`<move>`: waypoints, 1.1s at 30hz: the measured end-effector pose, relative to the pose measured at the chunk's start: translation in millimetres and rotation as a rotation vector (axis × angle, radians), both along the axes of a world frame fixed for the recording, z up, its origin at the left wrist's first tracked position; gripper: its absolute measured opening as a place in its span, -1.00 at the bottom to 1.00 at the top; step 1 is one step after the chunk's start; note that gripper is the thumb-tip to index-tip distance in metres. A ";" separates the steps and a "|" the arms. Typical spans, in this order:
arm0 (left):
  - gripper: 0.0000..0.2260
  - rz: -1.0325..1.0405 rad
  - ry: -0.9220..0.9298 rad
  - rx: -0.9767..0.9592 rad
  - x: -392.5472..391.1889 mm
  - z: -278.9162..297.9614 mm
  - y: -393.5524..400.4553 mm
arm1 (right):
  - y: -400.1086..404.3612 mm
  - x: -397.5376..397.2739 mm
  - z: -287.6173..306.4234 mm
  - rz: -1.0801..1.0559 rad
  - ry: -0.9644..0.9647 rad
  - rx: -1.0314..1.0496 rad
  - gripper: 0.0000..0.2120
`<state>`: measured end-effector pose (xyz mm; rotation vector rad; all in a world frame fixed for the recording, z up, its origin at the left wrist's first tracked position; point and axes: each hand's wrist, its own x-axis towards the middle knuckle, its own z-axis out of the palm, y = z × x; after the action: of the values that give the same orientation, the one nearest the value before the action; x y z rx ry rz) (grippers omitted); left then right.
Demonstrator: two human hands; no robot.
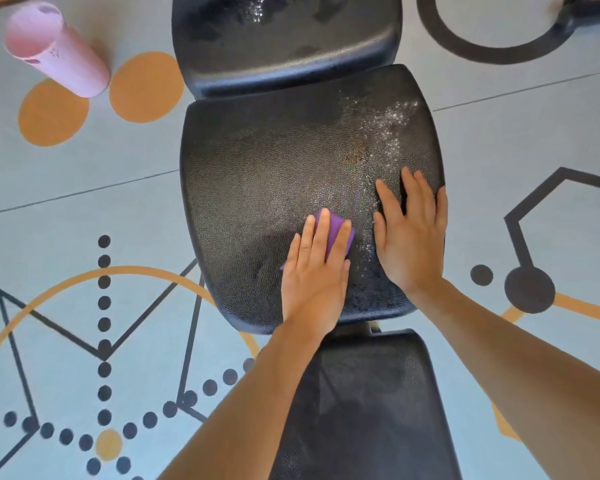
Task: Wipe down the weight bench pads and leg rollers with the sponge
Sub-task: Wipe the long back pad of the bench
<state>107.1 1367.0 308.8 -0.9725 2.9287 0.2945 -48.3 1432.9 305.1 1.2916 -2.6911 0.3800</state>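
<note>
A black textured bench pad (pixel 274 161) fills the middle of the view, wet and foamy toward its right side. My left hand (pixel 314 271) presses flat on a purple sponge (pixel 336 233) near the pad's lower middle, so most of the sponge is hidden under my fingers. My right hand (pixel 411 233) lies flat on the pad's right edge, fingers spread, holding nothing. Another black pad (pixel 284 39) sits beyond, with wet streaks, and a third pad (pixel 368 403) lies nearest me between my forearms.
A pink cylindrical container (pixel 54 48) stands on the floor at the far left. The floor (pixel 84 202) is pale blue with orange circles, black lines and dots. A dark metal part (pixel 582 12) of the bench shows at the top right.
</note>
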 end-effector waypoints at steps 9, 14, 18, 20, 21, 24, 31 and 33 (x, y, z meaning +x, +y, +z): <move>-0.52 0.085 0.038 -0.010 -31.6 6.1 -34.6 | 29.7 25.7 -4.2 -0.001 -0.036 -0.090 -0.63; -0.51 0.026 -0.003 -0.003 8.1 1.0 5.8 | 39.5 36.8 -6.6 -0.017 -0.055 -0.094 -0.61; -0.51 0.048 0.015 -0.005 12.1 -0.3 17.5 | 38.1 37.3 -7.0 -0.030 -0.055 -0.084 -0.61; -0.52 0.052 0.030 0.005 -1.2 0.5 9.6 | 38.5 37.4 -7.6 -0.032 -0.046 -0.086 -0.61; -0.52 0.051 0.040 0.009 -10.3 1.1 4.1 | 38.8 37.3 -8.1 -0.033 -0.042 -0.090 -0.61; -0.52 0.072 0.058 0.027 -31.5 3.6 -7.5 | 38.7 36.1 -9.6 -0.026 -0.033 -0.104 -0.61; -0.51 0.059 0.073 0.032 2.6 -4.7 34.2 | 40.1 35.5 -11.1 -0.017 -0.040 -0.138 -0.62; -0.50 0.044 0.071 0.028 16.3 -5.2 43.4 | 40.5 35.4 -10.9 -0.017 -0.040 -0.136 -0.62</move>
<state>123.4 1410.4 303.6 -1.0452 2.9606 0.3777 -12.9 1473.5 294.3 1.2350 -2.6545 0.5817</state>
